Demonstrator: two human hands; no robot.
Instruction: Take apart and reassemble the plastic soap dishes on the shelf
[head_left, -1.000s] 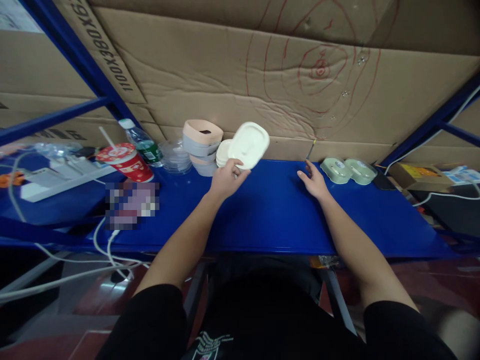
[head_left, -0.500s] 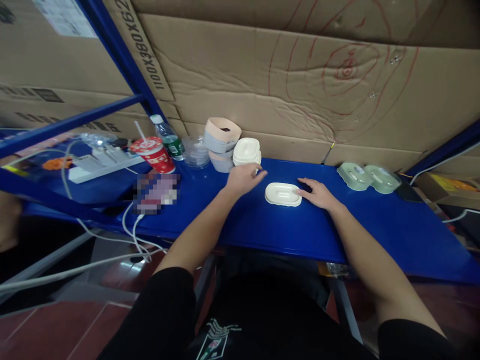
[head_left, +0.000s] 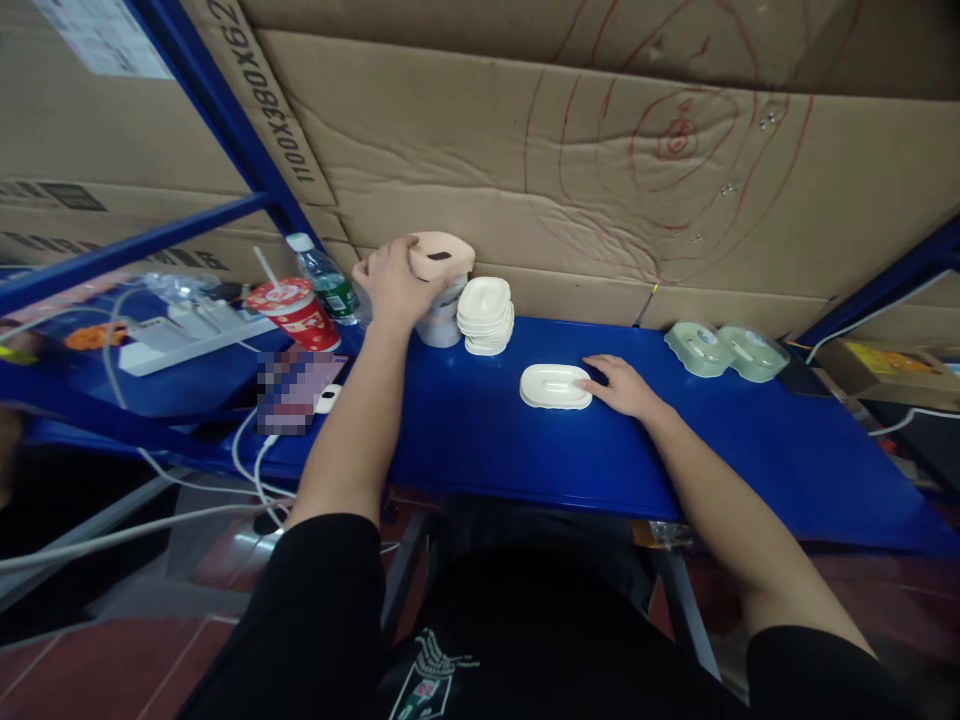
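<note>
My left hand [head_left: 397, 285] is closed round the left and front of a peach-coloured sleeve [head_left: 450, 250] with a small dark slot, on top of a stack of greyish sleeves [head_left: 439, 325]. Just right of them stands a stack of cream moulded-pulp containers [head_left: 486, 315]. One cream oval container [head_left: 555, 388] lies by itself on the blue table. At its right end rests my right hand [head_left: 619, 387], the thumb touching the rim and the fingers stretched out past its back corner.
A red paper cup with a straw [head_left: 296, 315] and a water bottle [head_left: 326, 280] stand at the left, near a phone [head_left: 322, 375] and a white power strip [head_left: 199, 340]. Two clear-lidded green packs [head_left: 727, 352] lie at the right. Cardboard [head_left: 465, 150] lines the back.
My left hand has moved left and back from the cream stack to the peach sleeve and taken hold of it. My right hand stays by the single container. The view has shifted slightly.
</note>
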